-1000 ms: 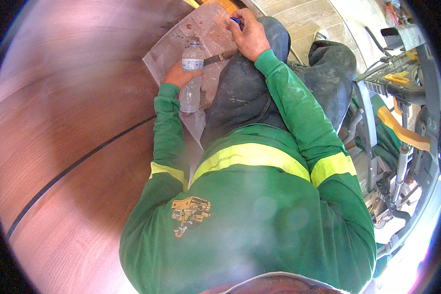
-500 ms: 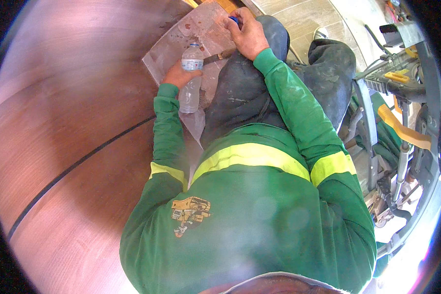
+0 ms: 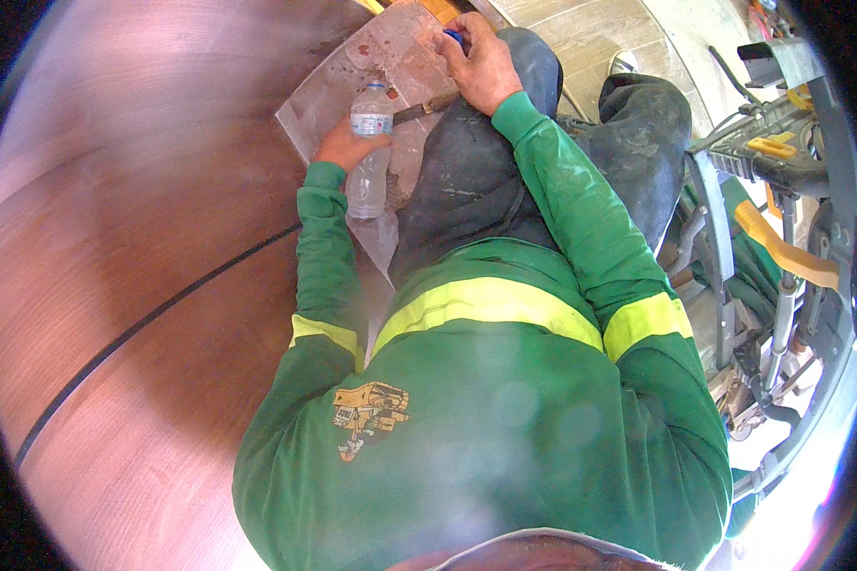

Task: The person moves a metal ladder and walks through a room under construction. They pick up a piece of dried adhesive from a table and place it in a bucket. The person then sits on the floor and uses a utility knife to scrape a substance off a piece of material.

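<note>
My left hand [image 3: 343, 146] is wrapped round a clear plastic water bottle [image 3: 367, 193] with a pale label, held above a dusty, stained slab-like surface. The bottle stands nearly upright in the picture, and a blue ring shows at its neck. Over my knee, my right hand [image 3: 486, 71] pinches a small blue bottle cap [image 3: 454, 38] between thumb and fingers; most of it is hidden. Between the two hands lies a dark flat tool [image 3: 411, 114] with a brownish handle, partly behind the bottle and my leg.
On my left curves a wood-grain panel [image 3: 143, 257] crossed by a black strip [image 3: 162, 309]. To the right stands a grey metal frame [image 3: 714, 257] with yellow parts and rods. Beyond my legs is a tiled floor [image 3: 581, 38].
The bottle and my left hand have shifted very slightly. My right hand stays almost in place with the blue cap.
</note>
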`<state>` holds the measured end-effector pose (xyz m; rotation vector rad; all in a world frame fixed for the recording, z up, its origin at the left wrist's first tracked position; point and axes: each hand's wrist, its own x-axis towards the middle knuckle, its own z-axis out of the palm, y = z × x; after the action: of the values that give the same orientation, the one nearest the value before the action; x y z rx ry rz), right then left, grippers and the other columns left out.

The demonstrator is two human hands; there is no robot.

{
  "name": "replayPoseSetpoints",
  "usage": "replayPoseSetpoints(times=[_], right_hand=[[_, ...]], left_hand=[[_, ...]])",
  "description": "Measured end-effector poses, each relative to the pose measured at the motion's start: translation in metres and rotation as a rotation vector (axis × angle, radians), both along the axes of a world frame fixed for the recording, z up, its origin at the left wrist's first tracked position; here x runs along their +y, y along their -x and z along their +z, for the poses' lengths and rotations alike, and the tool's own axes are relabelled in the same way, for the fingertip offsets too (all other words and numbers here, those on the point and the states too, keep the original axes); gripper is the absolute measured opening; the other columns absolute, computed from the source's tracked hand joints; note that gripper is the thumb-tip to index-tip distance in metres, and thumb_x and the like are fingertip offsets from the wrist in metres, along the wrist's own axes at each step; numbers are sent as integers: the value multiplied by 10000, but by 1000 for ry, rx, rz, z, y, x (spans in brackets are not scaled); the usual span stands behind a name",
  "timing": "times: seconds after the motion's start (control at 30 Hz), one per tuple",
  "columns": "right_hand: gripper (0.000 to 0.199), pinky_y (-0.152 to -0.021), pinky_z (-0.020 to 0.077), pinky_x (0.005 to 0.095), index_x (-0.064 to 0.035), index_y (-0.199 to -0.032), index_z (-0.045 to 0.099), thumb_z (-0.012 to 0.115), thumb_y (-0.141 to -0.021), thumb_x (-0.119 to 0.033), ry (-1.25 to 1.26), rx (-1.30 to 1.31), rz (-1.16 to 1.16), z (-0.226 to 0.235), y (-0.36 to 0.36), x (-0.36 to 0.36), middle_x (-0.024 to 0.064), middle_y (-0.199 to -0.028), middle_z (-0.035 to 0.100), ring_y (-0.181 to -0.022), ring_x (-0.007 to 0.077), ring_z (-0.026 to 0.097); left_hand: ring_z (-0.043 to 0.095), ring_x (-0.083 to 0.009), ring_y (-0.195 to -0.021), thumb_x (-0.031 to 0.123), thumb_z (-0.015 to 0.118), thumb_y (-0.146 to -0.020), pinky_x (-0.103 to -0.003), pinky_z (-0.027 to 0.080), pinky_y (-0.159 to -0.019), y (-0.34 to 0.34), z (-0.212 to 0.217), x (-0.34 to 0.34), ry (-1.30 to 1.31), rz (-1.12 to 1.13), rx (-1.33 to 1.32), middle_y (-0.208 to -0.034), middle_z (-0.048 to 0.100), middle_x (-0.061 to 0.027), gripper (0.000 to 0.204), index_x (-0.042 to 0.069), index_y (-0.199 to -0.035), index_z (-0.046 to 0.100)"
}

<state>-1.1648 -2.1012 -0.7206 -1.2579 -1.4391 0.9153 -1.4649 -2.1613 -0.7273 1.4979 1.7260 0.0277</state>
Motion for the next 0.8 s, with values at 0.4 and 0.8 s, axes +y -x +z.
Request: replayPoseSetpoints(times=[0.4, 0.8], right_hand=[[333, -884, 567, 493, -15, -1128, 648, 713, -979, -305, 67, 98, -21, 4, 0, -1, 255, -1062, 721, -1012, 447, 713], [319, -867, 573, 483, -21, -1138, 642, 710, -981, -290, 67, 65, -15, 5, 0, -1, 254, -1050, 718, -995, 443, 719]], left_hand=[[728, -289, -1077, 397, 863, -759, -425, 555, -967, -16, 25, 3, -33, 33, 70, -1177, 760, -151, 647, 60, -1283, 689], [734, -279, -1062, 450, 863, -776, -422, 563, -949, -11, 24, 13, -32, -20, 100, -1174, 767, -141, 642, 59, -1261, 709]])
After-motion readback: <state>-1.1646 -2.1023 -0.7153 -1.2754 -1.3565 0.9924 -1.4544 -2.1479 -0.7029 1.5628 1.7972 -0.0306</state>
